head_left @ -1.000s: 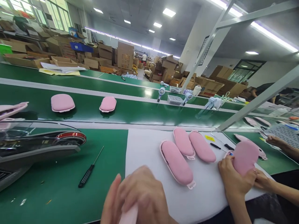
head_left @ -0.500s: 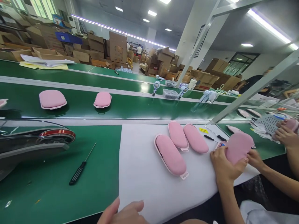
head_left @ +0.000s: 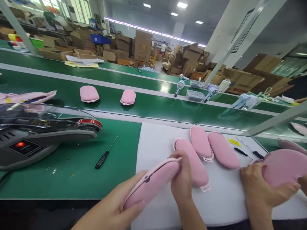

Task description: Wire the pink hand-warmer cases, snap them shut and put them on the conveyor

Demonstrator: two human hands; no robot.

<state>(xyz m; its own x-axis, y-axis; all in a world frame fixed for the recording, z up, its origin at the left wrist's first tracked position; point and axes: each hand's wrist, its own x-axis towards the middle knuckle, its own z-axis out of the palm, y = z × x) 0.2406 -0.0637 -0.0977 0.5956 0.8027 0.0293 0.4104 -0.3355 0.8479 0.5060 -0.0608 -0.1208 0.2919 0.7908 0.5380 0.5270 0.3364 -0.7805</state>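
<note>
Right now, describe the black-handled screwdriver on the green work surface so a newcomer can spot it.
Find the grey machine with the red-rimmed wheel. On the green work surface right of it, before the white cloth, lies the black-handled screwdriver. Unlike the two screwdrivers by the yellow label, it lies near the machine.

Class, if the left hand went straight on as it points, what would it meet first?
The left hand would likely meet the right hand, at the far end of the held case, though depth is unclear.

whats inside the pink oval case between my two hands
Only small dark openings show along the pale edge of the pink oval case. The rest is closed over, so any contents are hidden.
</note>
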